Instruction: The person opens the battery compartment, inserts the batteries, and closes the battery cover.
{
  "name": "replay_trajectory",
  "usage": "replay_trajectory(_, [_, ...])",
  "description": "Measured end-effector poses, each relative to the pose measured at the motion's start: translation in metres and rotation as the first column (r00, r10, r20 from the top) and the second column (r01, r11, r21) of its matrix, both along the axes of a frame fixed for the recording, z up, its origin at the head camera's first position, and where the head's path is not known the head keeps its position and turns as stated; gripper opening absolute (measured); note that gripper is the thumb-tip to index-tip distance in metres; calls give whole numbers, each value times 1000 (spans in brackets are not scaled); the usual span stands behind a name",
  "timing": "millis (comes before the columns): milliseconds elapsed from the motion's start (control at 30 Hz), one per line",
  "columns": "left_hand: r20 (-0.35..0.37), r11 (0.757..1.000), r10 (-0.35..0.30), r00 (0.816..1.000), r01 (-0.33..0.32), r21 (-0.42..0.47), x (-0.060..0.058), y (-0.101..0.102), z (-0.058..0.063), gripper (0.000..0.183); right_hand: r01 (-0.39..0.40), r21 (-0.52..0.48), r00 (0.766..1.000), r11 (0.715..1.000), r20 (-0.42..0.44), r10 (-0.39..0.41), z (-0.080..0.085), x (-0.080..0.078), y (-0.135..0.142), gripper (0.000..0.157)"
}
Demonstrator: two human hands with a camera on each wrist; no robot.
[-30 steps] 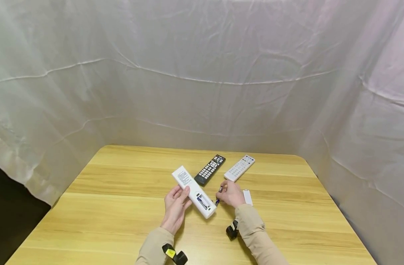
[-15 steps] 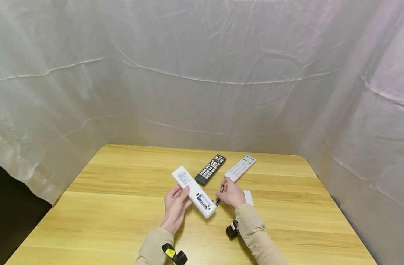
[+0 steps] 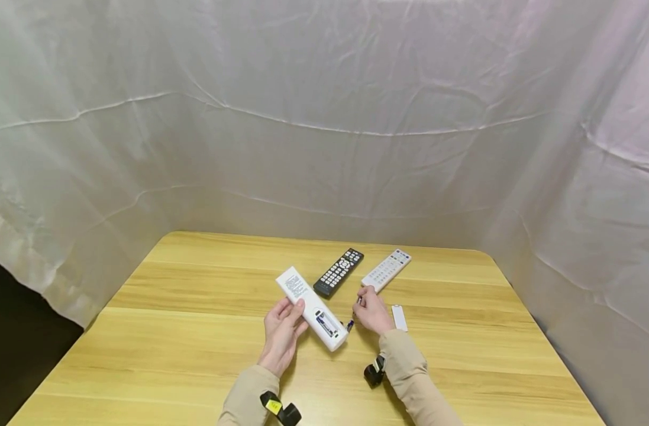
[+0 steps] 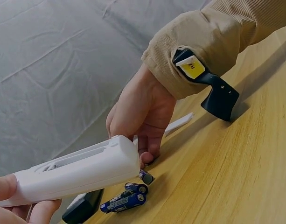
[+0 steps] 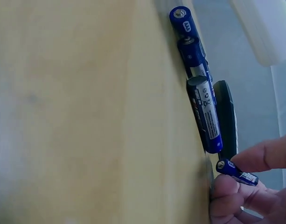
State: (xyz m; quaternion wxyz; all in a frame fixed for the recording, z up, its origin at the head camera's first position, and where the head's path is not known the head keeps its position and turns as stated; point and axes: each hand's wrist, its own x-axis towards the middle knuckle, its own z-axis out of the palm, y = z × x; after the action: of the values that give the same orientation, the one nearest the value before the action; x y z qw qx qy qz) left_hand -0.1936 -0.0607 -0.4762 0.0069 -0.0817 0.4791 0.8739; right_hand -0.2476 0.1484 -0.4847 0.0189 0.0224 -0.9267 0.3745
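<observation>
A white remote control point(image 3: 297, 290) is tilted back side up in my left hand point(image 3: 281, 340), thumb on top and fingers beneath. Its battery compartment point(image 3: 326, 324) is uncovered, and something dark blue shows inside. To the right of it, my right hand point(image 3: 374, 312) is low at the table and pinches a small blue battery point(image 5: 238, 173) between thumb and fingers. Several more blue batteries point(image 5: 205, 114) lie close together beside those fingers. In the left wrist view, loose batteries point(image 4: 124, 201) rest on the wood below the remote's end.
Behind the hands lie a black remote point(image 3: 338, 272) and another white remote point(image 3: 386, 269), both buttons up. A white battery cover point(image 3: 399, 318) lies right of my right hand. Grey cloth point(image 3: 324, 148) hangs around the wooden table point(image 3: 170, 331).
My right hand has shifted slightly to the right, its fingers drawn a little away from the loose batteries. The left hand and the remote in it have stayed in place.
</observation>
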Motion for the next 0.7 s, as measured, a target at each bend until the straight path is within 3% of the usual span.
replay_trajectory(200, [-2, 1000, 1, 1000, -1, 3, 0, -1, -1, 50, -6, -47, 1000, 999, 5, 6, 4, 4, 3, 32])
replay_trajectory(500, [4, 1000, 1, 1000, -1, 1, 0, -1, -3, 50, 14, -211, 998, 977, 68, 1, 7, 14, 4, 36])
replay_trajectory(700, [-6, 1000, -6, 1000, 6, 6, 0, -1, -3, 50, 22, -256, 999, 966, 39, -13, 8, 19, 3, 34])
